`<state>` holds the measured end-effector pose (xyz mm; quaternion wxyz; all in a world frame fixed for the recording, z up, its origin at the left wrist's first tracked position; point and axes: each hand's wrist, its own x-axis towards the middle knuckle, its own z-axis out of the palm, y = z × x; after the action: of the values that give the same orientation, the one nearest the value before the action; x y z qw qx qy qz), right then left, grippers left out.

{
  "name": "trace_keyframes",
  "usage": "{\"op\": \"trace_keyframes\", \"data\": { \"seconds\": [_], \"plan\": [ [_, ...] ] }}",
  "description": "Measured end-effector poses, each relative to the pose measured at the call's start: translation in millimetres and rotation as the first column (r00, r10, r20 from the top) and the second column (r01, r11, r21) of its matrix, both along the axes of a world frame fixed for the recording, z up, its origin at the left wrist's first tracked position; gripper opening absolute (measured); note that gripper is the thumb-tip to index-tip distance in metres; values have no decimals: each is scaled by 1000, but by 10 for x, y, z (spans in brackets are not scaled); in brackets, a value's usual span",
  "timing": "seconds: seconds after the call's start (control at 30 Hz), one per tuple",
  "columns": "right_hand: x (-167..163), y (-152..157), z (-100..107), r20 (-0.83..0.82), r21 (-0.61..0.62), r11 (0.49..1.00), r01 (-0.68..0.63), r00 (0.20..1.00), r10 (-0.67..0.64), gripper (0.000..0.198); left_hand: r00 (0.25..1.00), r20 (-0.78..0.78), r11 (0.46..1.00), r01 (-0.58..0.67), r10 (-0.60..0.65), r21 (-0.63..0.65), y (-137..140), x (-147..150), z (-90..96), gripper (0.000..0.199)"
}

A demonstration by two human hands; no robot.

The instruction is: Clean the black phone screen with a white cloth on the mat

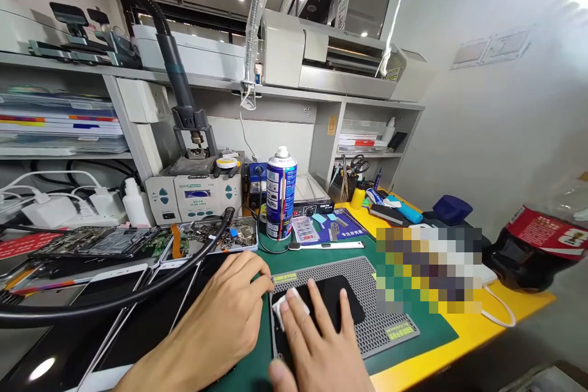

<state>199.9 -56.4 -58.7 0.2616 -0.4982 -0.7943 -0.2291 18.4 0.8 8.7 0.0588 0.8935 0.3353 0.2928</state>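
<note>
A black phone-shaped panel (337,300) lies face up on a grey perforated mat (390,306). Stretched out over it, my right hand (316,337) has its fingers apart, and the index and middle fingertips press a folded white wipe (294,305) onto the panel's left part. My left hand (229,306) rests at the mat's left edge with its fingers curled in. Its fingertips are partly hidden, so anything between them cannot be made out. A blue spray can (281,196) stands upright behind the mat, and a white-handled brush (326,245) lies in front of it.
Black-screened devices (142,312) and opened circuit boards (151,242) lie at left, crossed by a thick black hose (184,275). A soldering station (197,193) stands behind. At right are a blurred patch, a cola bottle (542,245) and a white cable (505,312).
</note>
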Motion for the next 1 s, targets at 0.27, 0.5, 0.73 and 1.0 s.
{"op": "trace_keyframes", "data": {
  "seconds": [0.27,0.5,0.73,1.0],
  "plan": [
    [709,-34,298,193,-156,973,167,972,-136,51,1000,1,1000,-8,8,-21,8,4,22,35],
    [1029,-148,135,378,81,987,141,912,-162,50,1000,-1,999,-31,31,15,-6,8,28,37],
    [1200,-269,-47,436,248,968,35,888,-144,50,1000,18,999,-17,18,-30,-21,17,3,37],
    [1080,-190,162,431,242,964,-108,902,-7,35,999,0,997,35,-35,-76,-25,67,-68,32]
  ]
}}
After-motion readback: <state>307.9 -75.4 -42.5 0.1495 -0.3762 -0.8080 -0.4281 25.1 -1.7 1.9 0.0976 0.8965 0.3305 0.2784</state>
